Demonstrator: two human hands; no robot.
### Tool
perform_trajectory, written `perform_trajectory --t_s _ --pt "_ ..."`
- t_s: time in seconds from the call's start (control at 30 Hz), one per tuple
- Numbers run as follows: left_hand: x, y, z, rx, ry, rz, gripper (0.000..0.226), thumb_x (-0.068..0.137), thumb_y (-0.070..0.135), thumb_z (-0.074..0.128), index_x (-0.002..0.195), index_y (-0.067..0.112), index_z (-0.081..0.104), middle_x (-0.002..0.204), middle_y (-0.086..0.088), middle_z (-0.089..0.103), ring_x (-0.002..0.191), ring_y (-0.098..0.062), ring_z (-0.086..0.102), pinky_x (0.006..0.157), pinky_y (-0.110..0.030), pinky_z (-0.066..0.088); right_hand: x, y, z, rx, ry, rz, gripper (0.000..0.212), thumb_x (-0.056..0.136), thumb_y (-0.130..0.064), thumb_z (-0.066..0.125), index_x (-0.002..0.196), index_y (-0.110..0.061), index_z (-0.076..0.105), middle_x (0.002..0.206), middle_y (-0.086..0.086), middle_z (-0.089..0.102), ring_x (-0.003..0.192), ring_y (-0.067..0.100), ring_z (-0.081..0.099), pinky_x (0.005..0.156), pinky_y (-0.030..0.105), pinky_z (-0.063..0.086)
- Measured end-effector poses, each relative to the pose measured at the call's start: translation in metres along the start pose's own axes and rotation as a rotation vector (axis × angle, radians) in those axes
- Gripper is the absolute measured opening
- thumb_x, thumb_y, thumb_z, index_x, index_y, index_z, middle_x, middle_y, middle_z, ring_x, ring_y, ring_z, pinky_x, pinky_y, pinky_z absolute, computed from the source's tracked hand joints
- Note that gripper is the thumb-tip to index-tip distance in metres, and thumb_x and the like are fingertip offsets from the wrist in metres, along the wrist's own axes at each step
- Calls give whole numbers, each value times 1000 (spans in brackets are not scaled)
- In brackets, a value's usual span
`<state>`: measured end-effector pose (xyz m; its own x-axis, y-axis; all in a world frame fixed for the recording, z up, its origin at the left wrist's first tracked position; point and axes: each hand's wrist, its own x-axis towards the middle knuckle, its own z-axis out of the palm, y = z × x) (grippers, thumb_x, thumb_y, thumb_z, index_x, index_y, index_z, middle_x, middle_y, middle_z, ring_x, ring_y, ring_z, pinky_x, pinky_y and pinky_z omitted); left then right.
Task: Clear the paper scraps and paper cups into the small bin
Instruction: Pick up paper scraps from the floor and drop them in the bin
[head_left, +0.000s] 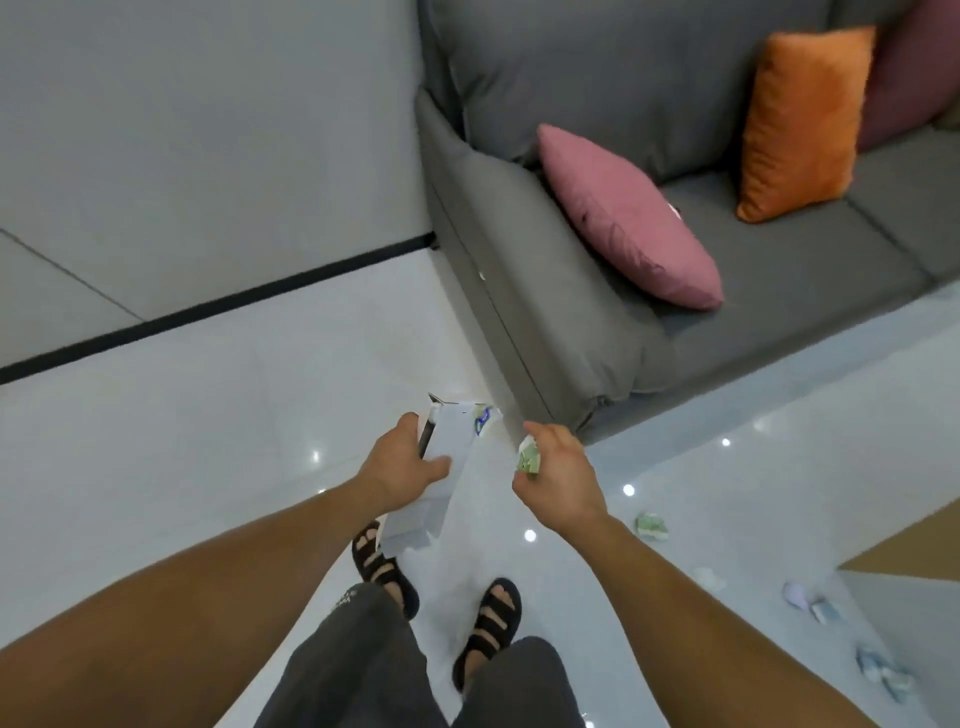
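Nothing can be read outright. Below the small bin, the dark shorts bear a small patch of pale print, possibly two short lines, too blurred to spell out. Just right of the small bin, the paper scrap shows green printing without legible words.

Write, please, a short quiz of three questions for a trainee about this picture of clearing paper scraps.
1. True or false: the right hand holds a crumpled green-and-white paper scrap.
2. Which hand grips the small white box-shaped bin? A) left hand B) right hand C) neither
3. Fill in: more crumpled paper scraps lie on the glossy white ____.
Key: 1 true; 2 A; 3 floor.
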<state>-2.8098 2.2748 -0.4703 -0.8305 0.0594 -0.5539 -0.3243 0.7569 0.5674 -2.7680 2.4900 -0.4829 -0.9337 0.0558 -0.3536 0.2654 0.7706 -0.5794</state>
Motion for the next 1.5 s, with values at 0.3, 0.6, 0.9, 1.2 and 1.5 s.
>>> perform_trajectory --t_s 0.3,0.6,0.9,1.2,1.5 --pt "-124 -116 -99 -313 354 -210 38 79 35 70 96 15 43 88 -4 57 78 -20 56 61 -29 42 -22 -178 44 -188 -187 -386 63 84 -19 59 144 -23 40 143 -4 40 131 17 37 99 31 39" --pt "-284 -281 -212 -486 688 -354 36 80 33 70 88 19 38 82 4 50 70 -10 49 54 -24 35 -122 -388 168 -281 -327 -794 63 84 -21 61 144 -23 40 142 -4 41 130 16 38 98 27 37" --pt "-405 -430 -302 -594 949 -503 33 80 31 67 87 18 37 84 1 50 70 -12 50 53 -27 36 -216 -547 304 -304 -449 -1064 63 84 -21 61 143 -22 41 140 -3 43 128 16 40 96 28 39" --pt "-418 -548 -359 -643 1014 -656 32 79 31 66 86 19 38 83 -2 51 70 -14 50 54 -29 38 -226 -652 431 -326 -611 -1171 63 85 -22 63 144 -21 40 142 -1 42 129 17 41 99 27 39" --pt "-433 -655 -475 -692 1184 -815 31 79 30 66 86 20 37 83 -1 52 72 -14 51 55 -29 37 -208 -819 541 -335 -694 -1338 62 85 -24 61 144 -21 41 140 -2 42 128 17 40 96 26 38"
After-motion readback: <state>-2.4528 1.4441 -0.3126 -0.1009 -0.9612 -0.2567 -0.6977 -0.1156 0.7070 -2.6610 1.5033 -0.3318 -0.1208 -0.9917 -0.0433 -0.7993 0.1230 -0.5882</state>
